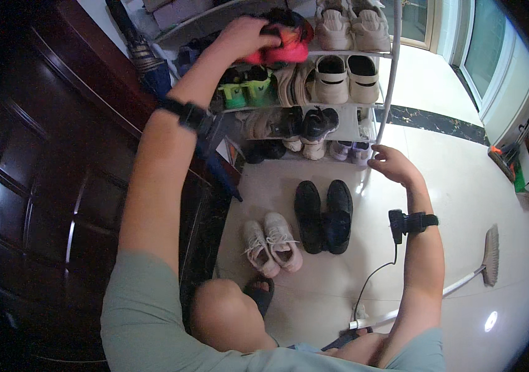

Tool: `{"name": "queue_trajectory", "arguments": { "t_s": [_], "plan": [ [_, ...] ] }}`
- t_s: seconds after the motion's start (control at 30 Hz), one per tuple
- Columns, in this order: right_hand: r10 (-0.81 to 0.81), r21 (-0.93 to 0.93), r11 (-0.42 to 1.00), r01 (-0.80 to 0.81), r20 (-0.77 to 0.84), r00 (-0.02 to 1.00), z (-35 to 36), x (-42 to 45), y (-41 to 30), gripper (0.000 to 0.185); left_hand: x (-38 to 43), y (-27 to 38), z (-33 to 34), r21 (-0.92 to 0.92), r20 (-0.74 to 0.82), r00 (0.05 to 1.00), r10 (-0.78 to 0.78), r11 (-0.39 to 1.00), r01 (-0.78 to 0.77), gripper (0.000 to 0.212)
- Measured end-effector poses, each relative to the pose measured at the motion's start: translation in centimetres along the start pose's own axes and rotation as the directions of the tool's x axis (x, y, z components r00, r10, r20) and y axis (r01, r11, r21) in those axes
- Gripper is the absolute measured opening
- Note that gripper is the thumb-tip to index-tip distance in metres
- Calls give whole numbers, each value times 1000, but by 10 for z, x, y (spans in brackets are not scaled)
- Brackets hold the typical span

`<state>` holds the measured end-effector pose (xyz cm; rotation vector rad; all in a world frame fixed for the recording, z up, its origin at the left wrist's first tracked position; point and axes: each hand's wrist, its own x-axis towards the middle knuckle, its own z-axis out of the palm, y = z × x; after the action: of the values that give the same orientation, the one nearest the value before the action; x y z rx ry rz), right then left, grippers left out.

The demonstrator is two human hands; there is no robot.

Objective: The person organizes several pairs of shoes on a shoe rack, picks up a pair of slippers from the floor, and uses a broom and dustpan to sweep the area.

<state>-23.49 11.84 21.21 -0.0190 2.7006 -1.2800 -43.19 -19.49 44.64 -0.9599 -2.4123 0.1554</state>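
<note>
At the upper part of the shoe rack (390, 88), my left hand (248, 38) grips a pair of red-and-black shoes (287, 49), partly blurred and partly covered by the fingers. My right hand (397, 165) holds nothing; its fingers are apart beside the rack's lower right corner, near small pale lilac shoes (351, 151). Beige sneakers (352, 28) stand right of the red shoes. One tier down are lime-green shoes (248, 90) and cream clogs (347, 79). Black-and-white sneakers (315, 128) rest lower. Black loafers (324, 216) and white lace-up sneakers (273, 244) are on the floor.
A dark panelled door (36, 186) lies along the left. A folded umbrella (146, 60) leans beside the rack. On the tiled floor at right lies a broom (490, 260), its handle passing under my right arm. A dustpan-like tool (503, 160) stands by the far right wall.
</note>
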Motion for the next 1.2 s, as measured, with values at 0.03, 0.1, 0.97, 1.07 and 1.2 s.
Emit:
{"name": "queue_trajectory", "arguments": {
  "t_s": [0.03, 0.1, 0.97, 1.07, 1.2],
  "plan": [
    [17, -28, 999, -17, 7, 1000, 5, 0, -1, 59, 16, -1, 7, 44, -3, 1000, 1, 999, -1, 45],
    [76, -110, 992, -67, 84, 994, 30, 6, -20, 57, 30, -49, 52, 191, -47, 984, -171, 966, 177, 52],
    [74, -486, 874, -22, 89, 993, 291, -71, 73, 35, -450, 216, 171, -543, 839, 346, 419, 642, 540, 74],
    [-67, -471, 879, 70, 24, 997, 255, -68, 62, 33, -444, 212, 163, -477, 859, 186, 476, 617, 626, 73],
    [-103, -467, 883, 45, -99, 990, 192, -73, 15, 25, -452, 206, 199, -596, 803, 276, 529, 691, 409, 62]
  ]
}}
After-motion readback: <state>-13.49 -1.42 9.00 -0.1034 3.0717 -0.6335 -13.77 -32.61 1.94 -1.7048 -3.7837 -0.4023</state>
